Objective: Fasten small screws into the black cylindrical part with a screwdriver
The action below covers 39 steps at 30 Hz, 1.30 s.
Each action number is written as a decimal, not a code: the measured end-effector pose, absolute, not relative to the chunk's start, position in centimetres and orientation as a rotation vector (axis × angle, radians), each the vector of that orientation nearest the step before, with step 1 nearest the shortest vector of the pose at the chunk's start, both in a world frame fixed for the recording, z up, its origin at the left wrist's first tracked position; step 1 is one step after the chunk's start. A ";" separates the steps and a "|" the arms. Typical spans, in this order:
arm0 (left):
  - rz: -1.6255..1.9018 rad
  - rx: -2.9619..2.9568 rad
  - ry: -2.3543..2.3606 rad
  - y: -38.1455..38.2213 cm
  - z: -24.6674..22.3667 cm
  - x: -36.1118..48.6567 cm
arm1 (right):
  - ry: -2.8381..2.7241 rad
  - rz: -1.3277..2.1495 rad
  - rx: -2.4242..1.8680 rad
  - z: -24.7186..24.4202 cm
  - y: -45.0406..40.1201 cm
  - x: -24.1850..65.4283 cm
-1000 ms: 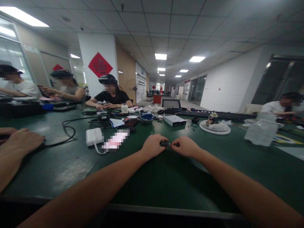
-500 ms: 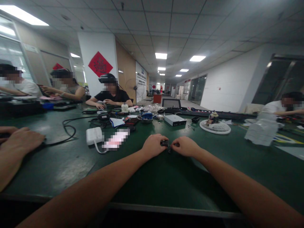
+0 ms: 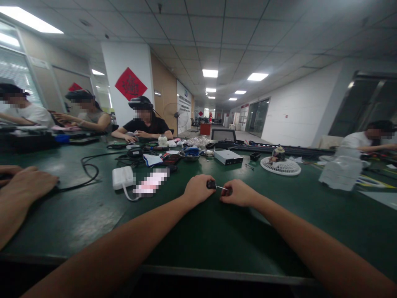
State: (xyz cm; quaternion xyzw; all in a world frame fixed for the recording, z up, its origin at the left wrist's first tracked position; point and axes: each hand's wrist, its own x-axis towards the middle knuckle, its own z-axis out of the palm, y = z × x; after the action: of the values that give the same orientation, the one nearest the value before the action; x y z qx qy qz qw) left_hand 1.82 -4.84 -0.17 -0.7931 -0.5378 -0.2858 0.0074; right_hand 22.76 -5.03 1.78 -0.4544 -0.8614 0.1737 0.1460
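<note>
Over the green table (image 3: 198, 244), my left hand (image 3: 198, 189) is closed round a small black part (image 3: 211, 184), which pokes out between thumb and fingers. A thin, shiny metal rod (image 3: 222, 188) spans the small gap from that part towards my right hand (image 3: 238, 193). The right thumb and fingers are pinched at the rod's far end, beside something dark. How much of it lies inside the fingers is hidden, and I cannot tell whether the rod is fixed to the black part.
A co-worker's hand (image 3: 29, 186) rests at the left by a black cable (image 3: 93, 171). Nearby are a white adapter (image 3: 122, 178) and a blurred-out phone-like item (image 3: 151, 182). Beyond my hands stand a grey-white box (image 3: 228, 156), a round white grille (image 3: 281, 166) and crumpled clear plastic (image 3: 341, 171).
The hands have drawn slightly apart, the left shifting a little left. A shiny rod now shows between them, where a dark piece hung before.
</note>
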 end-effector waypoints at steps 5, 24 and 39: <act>-0.906 -2.534 -1.632 -5.0 -0.1 1.9 | -2.328 0.367 -1.228 1.3 -3.8 23.2; -0.951 -2.663 -1.369 -5.7 0.2 2.4 | -2.158 0.519 -1.172 0.5 -2.1 23.8; -0.958 -2.774 -1.223 -5.3 0.0 2.3 | -2.111 0.520 -1.166 0.6 -2.5 23.8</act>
State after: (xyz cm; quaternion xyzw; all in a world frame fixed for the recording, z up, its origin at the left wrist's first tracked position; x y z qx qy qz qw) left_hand 2.27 -5.26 0.04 -0.8723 -0.3846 -0.3014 -0.0188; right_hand 23.77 -2.47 0.63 -0.4461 -0.8075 0.1988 0.3307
